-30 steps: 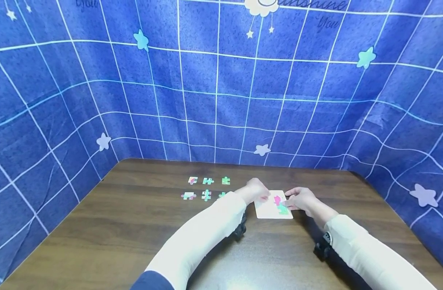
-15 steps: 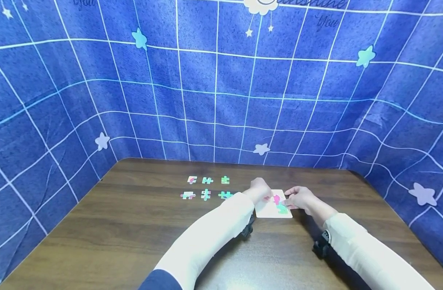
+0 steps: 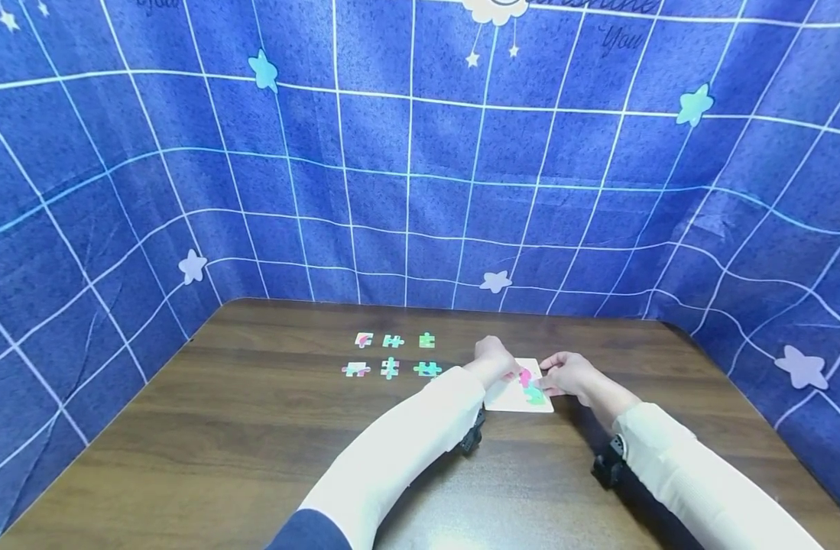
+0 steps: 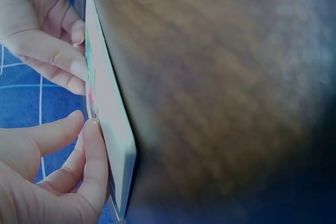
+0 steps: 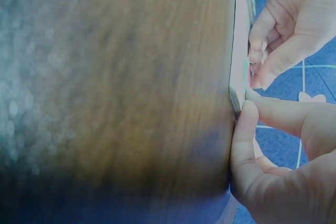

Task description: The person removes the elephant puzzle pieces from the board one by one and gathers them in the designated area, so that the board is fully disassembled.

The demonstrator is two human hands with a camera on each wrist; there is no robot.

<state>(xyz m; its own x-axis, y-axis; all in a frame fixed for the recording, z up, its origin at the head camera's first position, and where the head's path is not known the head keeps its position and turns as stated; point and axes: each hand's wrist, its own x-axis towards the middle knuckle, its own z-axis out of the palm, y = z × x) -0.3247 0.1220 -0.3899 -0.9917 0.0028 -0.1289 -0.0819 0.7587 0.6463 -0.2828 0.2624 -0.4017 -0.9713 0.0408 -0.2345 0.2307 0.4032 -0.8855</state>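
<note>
A small white puzzle board [image 3: 505,400] lies on the table, with a pink puzzle piece [image 3: 525,377] and a green one [image 3: 535,396] on its right part. My left hand [image 3: 494,357] reaches over the board's far side, fingertips at the pink piece. In the left wrist view its thumb [image 4: 92,129] meets the board's face, forefinger bent close by; I cannot tell whether a piece is between them. My right hand [image 3: 571,376] pinches the board's right edge. In the right wrist view one fingertip [image 5: 248,111] is at the edge and another finger lies over the top.
Left of the board, loose puzzle pieces lie in two rows: a back row with a green piece [image 3: 427,340], and a front row with a blue-green piece [image 3: 427,369]. The brown wooden table [image 3: 254,428] meets a blue grid-patterned curtain [image 3: 378,191] behind.
My left hand has moved slightly right over the board, closer to the pink piece, uncovering the right piece of the front row. My right hand stays at the board's edge.
</note>
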